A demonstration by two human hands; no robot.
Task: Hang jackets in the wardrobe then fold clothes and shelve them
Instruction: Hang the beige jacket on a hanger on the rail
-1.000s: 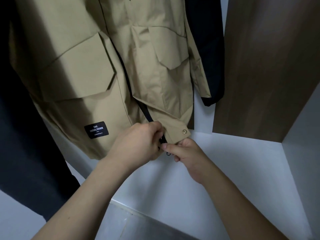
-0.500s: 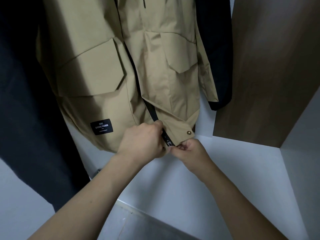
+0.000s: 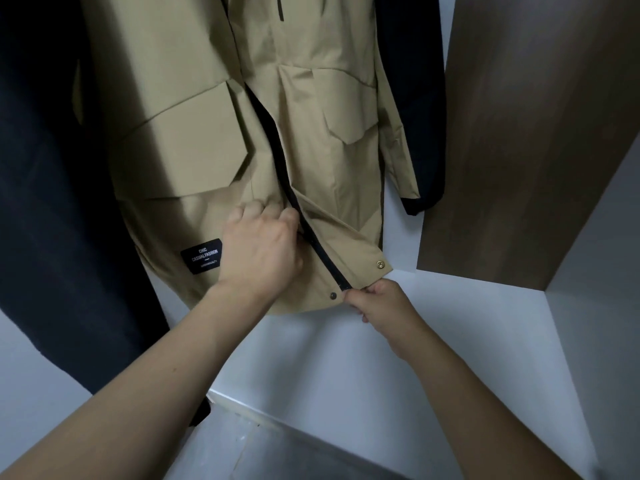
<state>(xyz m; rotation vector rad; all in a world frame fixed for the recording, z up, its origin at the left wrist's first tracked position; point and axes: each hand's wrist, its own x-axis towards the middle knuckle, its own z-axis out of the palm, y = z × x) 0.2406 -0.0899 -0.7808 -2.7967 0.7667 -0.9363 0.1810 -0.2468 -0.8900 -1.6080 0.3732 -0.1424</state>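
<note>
A tan jacket [image 3: 194, 140] with flap pockets and a black label hangs inside the wardrobe. Its black front zipper [image 3: 322, 254] is closed along the lowest stretch and gapes higher up. My left hand [image 3: 263, 251] is closed at the zipper, partway up from the hem, fingers curled against the tan cloth. My right hand [image 3: 377, 304] pinches the hem at the zipper's bottom end and holds it taut. Two brass snaps show near the hem.
A dark garment [image 3: 45, 202] hangs to the left of the tan jacket, and another black one [image 3: 415, 109] hangs behind it on the right. A brown wooden panel [image 3: 526, 140] stands at the right. The white wardrobe floor [image 3: 346, 368] lies below.
My left hand has travelled up along the zipper from the hem, and the lower part has closed. My right hand stays pinched at the hem. The view has shifted closer.
</note>
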